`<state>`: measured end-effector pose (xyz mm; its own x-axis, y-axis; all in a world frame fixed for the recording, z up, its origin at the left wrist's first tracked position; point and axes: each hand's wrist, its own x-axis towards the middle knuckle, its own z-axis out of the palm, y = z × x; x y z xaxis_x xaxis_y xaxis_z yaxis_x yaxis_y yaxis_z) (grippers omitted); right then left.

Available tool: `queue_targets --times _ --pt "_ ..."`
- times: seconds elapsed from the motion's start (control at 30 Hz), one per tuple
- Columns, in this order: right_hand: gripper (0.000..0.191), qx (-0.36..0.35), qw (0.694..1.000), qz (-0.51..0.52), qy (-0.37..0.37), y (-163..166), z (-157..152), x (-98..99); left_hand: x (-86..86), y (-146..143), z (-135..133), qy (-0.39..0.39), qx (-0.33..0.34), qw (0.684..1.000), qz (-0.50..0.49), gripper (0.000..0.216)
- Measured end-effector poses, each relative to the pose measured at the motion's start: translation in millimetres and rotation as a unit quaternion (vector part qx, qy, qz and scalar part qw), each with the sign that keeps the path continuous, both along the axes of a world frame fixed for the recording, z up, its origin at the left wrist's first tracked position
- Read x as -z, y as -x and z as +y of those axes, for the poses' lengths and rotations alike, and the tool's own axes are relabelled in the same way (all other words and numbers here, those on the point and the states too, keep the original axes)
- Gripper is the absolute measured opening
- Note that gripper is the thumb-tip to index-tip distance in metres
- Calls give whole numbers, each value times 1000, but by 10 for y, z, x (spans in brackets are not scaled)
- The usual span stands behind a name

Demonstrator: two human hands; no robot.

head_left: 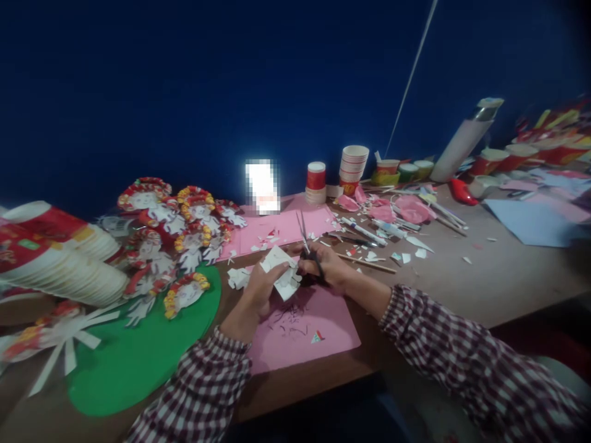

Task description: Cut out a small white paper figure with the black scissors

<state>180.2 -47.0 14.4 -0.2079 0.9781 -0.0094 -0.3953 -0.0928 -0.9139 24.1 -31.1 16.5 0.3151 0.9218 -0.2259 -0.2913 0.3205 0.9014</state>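
The single head-worn camera looked forward and down from the near side, across the brown wooden table (484,277) toward the dark blue wall (184,92) behind it. It sat close above the left hand (258,295) and right hand (325,266), which fell mid-frame, both checked sleeves (203,387) running in from the bottom edge.

Craft workshop: paper cups (354,161), cut-out figures (175,234)

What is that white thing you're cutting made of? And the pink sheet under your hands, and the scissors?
The white cut-out piece in the left hand looks like thin matte paper or card: it bends. The flat pink sheet, dull, seems craft paper or foam. The black-handled scissors in the right hand have thin grey blades, likely metal.
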Motion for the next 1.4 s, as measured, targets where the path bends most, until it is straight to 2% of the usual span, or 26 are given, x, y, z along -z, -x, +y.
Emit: queue_targets --times 0.2,0.4,0.5,0.83,1.0,1.2,1.4 --pt "45 8 1000 11 -12 -7 31 82 -11 6 -23 -23 23 999 16 36" --pt "43 4 1000 -4 -2 -26 20 80 41 18 22 -43 14 999 -13 44" --pt "44 -7 1000 -13 -13 -18 17 77 22 16 26 -53 34 998 -17 48" --pt "40 26 996 -73 -38 7 19 52 98 22 50 -34 18 999 -2 41" --pt "37 33 996 -71 -45 13 19 59 47 25 34 -15 18 1000 -1 37" --pt "42 12 1000 -13 14 0 11 44 -13 32 12 -33 49 998 -22 39" --pt "42 -15 999 -4 51 -26 2 38 4 37 9 -70 67 995 -15 47"
